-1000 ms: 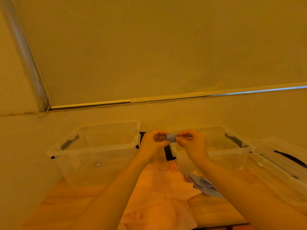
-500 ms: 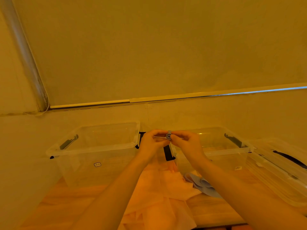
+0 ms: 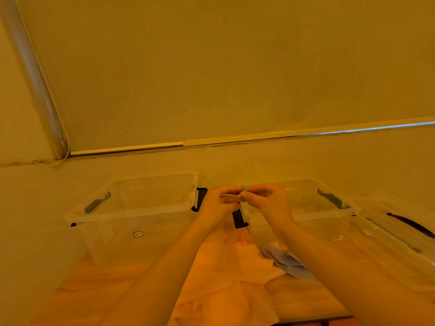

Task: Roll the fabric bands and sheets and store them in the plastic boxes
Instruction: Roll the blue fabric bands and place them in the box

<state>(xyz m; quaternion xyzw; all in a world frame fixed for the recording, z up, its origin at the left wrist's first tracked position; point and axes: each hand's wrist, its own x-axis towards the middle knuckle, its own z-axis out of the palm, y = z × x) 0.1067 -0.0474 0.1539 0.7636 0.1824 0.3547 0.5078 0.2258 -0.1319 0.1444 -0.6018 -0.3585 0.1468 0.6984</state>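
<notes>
Fingers (image 3: 231, 192) of both hands pinched a small blue fabric band roll (image 3: 244, 189), held in the air between the two clear plastic boxes.

Left hand (image 3: 217, 204) and right hand (image 3: 267, 203) met fingertip to fingertip, each curled onto an end of the roll; probably a two-sided pinch to keep the winding tight. A pale strip stuck out toward the left hand; couldn't tell what it was. Roll sat above the gap between left box (image 3: 131, 208) and right box (image 3: 313, 208), both open-topped with nothing visible inside, so either rim looked an easy reach. Box lid (image 3: 397, 245) lay off to the right, clear of the drop path. Unrolled pink sheets (image 3: 226, 274) and blue fabric pieces (image 3: 287, 263) lay on the bench (image 3: 98, 290) under the forearms, crowding the near edge.
</notes>
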